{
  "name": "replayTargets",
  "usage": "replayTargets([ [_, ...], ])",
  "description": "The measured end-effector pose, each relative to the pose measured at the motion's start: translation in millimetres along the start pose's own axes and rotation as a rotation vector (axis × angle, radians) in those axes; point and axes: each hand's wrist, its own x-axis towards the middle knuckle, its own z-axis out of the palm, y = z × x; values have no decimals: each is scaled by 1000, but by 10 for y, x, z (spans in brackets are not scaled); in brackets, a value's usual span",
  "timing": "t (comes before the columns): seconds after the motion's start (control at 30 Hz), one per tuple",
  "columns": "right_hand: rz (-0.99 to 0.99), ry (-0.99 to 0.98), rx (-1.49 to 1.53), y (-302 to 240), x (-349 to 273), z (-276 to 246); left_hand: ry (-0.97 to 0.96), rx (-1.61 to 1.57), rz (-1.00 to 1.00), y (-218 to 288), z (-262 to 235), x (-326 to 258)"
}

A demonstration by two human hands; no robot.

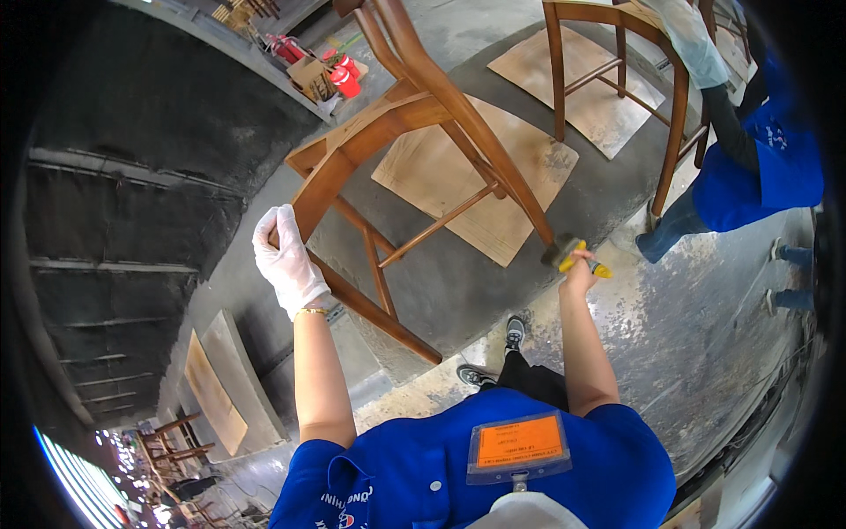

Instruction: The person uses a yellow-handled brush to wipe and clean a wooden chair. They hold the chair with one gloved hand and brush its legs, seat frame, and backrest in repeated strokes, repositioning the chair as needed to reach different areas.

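Note:
A brown wooden chair frame (348,154) without a seat panel stands tilted in front of me, its legs joined by thin rungs. My left hand (291,263), in a white glove, is closed around the left end of its curved rail. My bare right hand (578,274) grips a paintbrush (601,269) with a yellow handle. The dark bristles are at the lower end of the long right-hand leg; whether they touch it I cannot tell.
Cardboard sheets (502,225) lie on the grey platform beneath the chair. At the right, a co-worker in blue (749,176) with a gloved hand handles another chair frame (557,70). Red containers (345,81) and a cardboard box (310,79) stand at the back.

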Motion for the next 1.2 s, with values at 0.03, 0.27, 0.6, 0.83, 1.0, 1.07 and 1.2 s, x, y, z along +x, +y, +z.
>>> replayTargets([
  [0.03,-170,-147,20,7,-53,45,4,-21,-2,-3,-5,-66],
  [0.27,-1204,-670,-193,-184,-1540,1483,-76,283,-45,367,-162,-346],
  [0.6,-727,-1473,-113,108,-2580,1774,-349,126,-228,537,-214,-228],
  [0.83,-959,-1142,-26,-129,-2412,1834,-522,234,-266,752,-331,-58],
  [1.0,-860,-1491,-53,41,-2574,1859,-558,161,-284,697,-345,-30],
  [1.07,-568,-1755,38,-34,-2703,1749,-613,143,-288,666,-351,37],
  [1.2,-484,-1733,-55,-355,-2876,1645,-662,29,-440,664,-341,148],
])
